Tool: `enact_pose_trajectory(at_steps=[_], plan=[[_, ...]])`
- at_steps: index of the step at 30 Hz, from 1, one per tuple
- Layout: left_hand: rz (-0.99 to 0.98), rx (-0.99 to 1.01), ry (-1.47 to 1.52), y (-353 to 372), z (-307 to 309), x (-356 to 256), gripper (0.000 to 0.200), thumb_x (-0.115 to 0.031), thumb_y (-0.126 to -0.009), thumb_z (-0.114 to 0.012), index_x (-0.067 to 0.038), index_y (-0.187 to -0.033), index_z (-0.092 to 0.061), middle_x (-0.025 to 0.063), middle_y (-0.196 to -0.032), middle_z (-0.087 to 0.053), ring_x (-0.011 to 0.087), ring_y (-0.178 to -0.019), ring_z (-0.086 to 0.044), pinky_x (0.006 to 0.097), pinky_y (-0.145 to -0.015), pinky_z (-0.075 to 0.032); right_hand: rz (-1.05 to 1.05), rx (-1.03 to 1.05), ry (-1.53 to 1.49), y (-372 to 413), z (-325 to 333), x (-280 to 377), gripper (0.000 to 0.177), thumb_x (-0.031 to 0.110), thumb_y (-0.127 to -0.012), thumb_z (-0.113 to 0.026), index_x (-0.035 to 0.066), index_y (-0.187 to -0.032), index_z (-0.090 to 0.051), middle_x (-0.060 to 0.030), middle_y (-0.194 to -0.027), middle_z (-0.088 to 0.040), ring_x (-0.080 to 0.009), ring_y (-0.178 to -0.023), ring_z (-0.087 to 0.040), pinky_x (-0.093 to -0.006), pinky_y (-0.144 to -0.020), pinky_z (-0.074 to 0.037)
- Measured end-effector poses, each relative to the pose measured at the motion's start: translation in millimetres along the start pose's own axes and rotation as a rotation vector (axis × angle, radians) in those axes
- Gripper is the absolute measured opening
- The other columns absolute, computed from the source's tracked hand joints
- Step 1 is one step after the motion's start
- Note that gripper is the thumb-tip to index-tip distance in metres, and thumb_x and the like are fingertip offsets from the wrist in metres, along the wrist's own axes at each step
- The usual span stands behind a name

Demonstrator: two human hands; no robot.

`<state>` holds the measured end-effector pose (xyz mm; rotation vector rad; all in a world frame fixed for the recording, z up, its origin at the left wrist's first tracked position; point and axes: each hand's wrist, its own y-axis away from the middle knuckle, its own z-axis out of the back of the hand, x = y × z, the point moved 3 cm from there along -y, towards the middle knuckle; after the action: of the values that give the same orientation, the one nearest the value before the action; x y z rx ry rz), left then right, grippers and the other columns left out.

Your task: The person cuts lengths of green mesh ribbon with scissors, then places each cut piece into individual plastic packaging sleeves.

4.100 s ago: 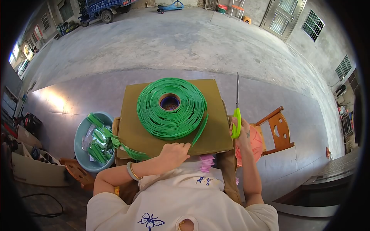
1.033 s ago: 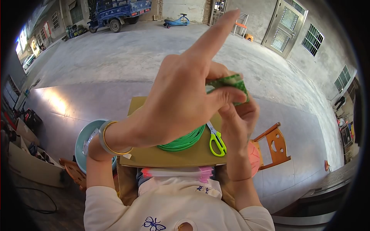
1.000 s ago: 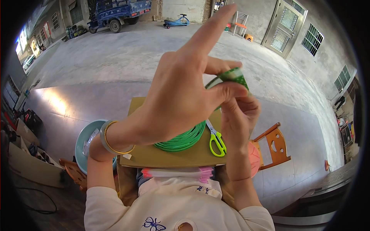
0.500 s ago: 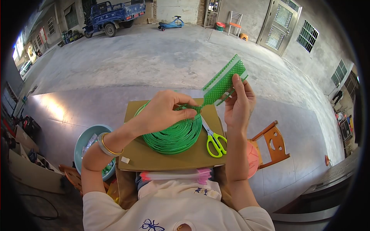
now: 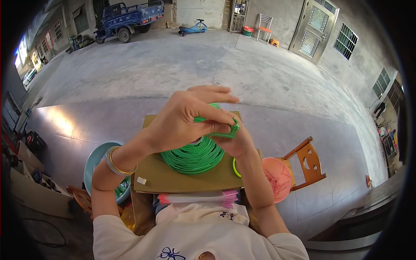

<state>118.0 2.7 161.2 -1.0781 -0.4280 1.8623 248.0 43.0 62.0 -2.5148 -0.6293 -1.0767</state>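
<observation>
My left hand (image 5: 184, 113), with a bangle on its wrist, pinches a green dotted ribbon (image 5: 224, 132) between thumb and forefinger; its other fingers stretch out above. Close behind it is my right hand (image 5: 239, 142), mostly covered, with the folded ribbon between the two hands. Below them a large coil of green ribbon (image 5: 193, 158) lies on a brown board (image 5: 151, 173). Scissors with yellow-green handles (image 5: 236, 168) rest right of the coil, largely hidden by my right forearm.
A blue basin (image 5: 90, 167) with small packets stands left of the board. On the right, a pink basin (image 5: 268, 167) holds thin red pieces beside a wooden chair (image 5: 308, 162). Pink and white strips (image 5: 197, 197) lie at my lap. A blue three-wheeled truck (image 5: 130, 19) is parked far off.
My right hand has come down and left, meeting my left hand over the coil. The ribbon, spread out flat before, is now bunched between the hands. My right forearm now covers most of the scissors.
</observation>
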Motion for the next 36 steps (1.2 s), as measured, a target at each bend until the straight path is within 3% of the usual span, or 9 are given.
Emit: enact_pose_trajectory(at_steps=[4, 9, 13, 17, 20, 26, 29, 32, 36], plan=[[0.148, -0.015, -0.013, -2, 2, 5, 0.011, -0.006, -0.073, -0.070, -0.009, -0.083, -0.071, 0.0073, -0.085, -0.069, 0.0201, -0.090, -0.064, 0.0460, -0.102, -0.029, 0.051, 0.033, 0.123, -2, -11, -22, 0.039, 0.031, -0.090, -0.053, 0.004, -0.118, -0.046, -0.0056, -0.118, -0.050, -0.0140, -0.106, -0.051, -0.0320, -0.084, -0.046], [0.131, -0.033, -0.029, -8, 8, -4, 0.009, -0.010, -0.074, -0.070, -0.010, -0.082, -0.071, 0.0070, -0.082, -0.069, 0.0187, -0.092, -0.064, 0.0487, -0.103, -0.026, 0.474, 0.285, 0.057, 0, -20, -8, 0.042, 0.027, -0.091, -0.051, 0.003, -0.124, -0.043, -0.0080, -0.118, -0.049, -0.0155, -0.112, -0.046, -0.0337, -0.095, -0.038], [0.134, 0.082, 0.001, -25, 5, -15, 0.015, -0.016, -0.074, -0.072, -0.007, -0.086, -0.070, 0.0067, -0.088, -0.069, 0.0193, -0.096, -0.062, 0.0473, -0.102, -0.029, 0.744, 0.332, 0.325, 8, -48, -1, 0.036, 0.017, -0.091, -0.052, 0.002, -0.122, -0.044, -0.0077, -0.116, -0.049, -0.0160, -0.108, -0.049, -0.0309, -0.091, -0.040], [0.329, 0.035, 0.408, -37, 11, -19, 0.030, -0.020, -0.076, -0.071, -0.001, -0.099, -0.065, 0.0083, -0.098, -0.066, 0.0189, -0.100, -0.060, 0.0366, -0.096, -0.039, 0.549, 0.099, 0.020, 1, -52, 2, 0.020, 0.011, -0.093, -0.046, 0.003, -0.111, -0.047, -0.0082, -0.105, -0.054, -0.0199, -0.098, -0.055, -0.0290, -0.080, -0.047], [0.320, -0.081, 0.531, -16, 9, -1, 0.032, -0.016, -0.079, -0.069, 0.001, -0.105, -0.061, 0.0103, -0.100, -0.065, 0.0164, -0.097, -0.060, 0.0291, -0.090, -0.043, 0.677, 0.522, -0.064, -1, -54, 44, 0.021, 0.013, -0.095, -0.040, 0.002, -0.111, -0.047, -0.0114, -0.103, -0.056, -0.0244, -0.100, -0.056, -0.0365, -0.085, -0.048], [0.629, 0.418, 0.115, 42, 8, 47, 0.032, -0.006, -0.080, -0.066, 0.002, -0.110, -0.058, 0.0129, -0.092, -0.066, 0.0148, -0.089, -0.062, 0.0264, -0.083, -0.047, 0.622, 0.443, -0.352, 28, -11, 129, 0.027, 0.012, -0.096, -0.033, -0.003, -0.117, -0.042, -0.0174, -0.120, -0.051, -0.0310, -0.114, -0.049, -0.0467, -0.106, -0.034], [0.719, 0.389, 0.506, 46, 11, 38, 0.025, -0.002, -0.080, -0.065, 0.004, -0.103, -0.060, 0.0121, -0.089, -0.067, 0.0140, -0.086, -0.063, 0.0237, -0.076, -0.049, 0.615, 0.322, -0.314, 31, 19, 146, 0.028, 0.010, -0.096, -0.033, -0.003, -0.119, -0.041, -0.0169, -0.124, -0.048, -0.0301, -0.117, -0.047, -0.0463, -0.106, -0.033], [0.821, 0.402, 0.468, 39, 21, 16, 0.016, 0.000, -0.080, -0.064, 0.007, -0.095, -0.063, 0.0106, -0.090, -0.067, 0.0138, -0.082, -0.064, 0.0213, -0.069, -0.050, 0.573, 0.226, -0.339, 26, 50, 145, 0.028, 0.010, -0.096, -0.033, -0.002, -0.120, -0.041, -0.0170, -0.126, -0.047, -0.0300, -0.118, -0.046, -0.0458, -0.106, -0.034], [0.585, 0.316, 0.247, 33, 29, 7, 0.014, 0.000, -0.077, -0.066, 0.004, -0.090, -0.066, 0.0170, -0.106, -0.062, 0.0193, -0.097, -0.061, 0.0261, -0.081, -0.048, 0.607, -0.078, -0.181, 11, 70, 123, 0.028, 0.013, -0.096, -0.035, -0.003, -0.117, -0.044, -0.0169, -0.120, -0.050, -0.0280, -0.109, -0.050, -0.0434, -0.099, -0.039]])
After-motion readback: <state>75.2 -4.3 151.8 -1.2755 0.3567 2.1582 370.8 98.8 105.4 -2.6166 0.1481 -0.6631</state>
